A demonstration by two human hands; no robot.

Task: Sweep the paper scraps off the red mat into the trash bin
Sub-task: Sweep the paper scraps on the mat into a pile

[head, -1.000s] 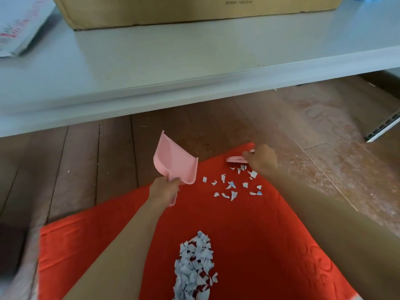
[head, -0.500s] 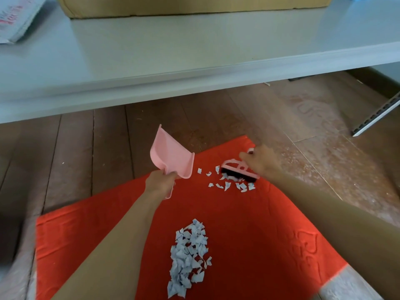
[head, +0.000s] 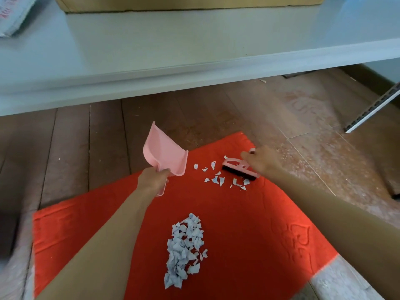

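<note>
Red mat [head: 238, 213] lay on a brown plank floor [head: 86, 159] near a white table [head: 194, 50]. Left hand [head: 152, 179] gripped a pink dustpan [head: 164, 154], right hand [head: 263, 161] gripped a pink brush [head: 239, 168] beside paper scraps [head: 218, 178] on the mat.

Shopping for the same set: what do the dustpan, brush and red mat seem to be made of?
The dustpan looks like moulded plastic: pink, smooth, thin-walled, slight sheen. The brush has a similar pink plastic-looking back and dark bristles, fibre unclear. The red mat seems textile: matte, towel-like surface with embossed pattern.

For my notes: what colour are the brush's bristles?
The bristles are black; the head view shows them best.
</note>
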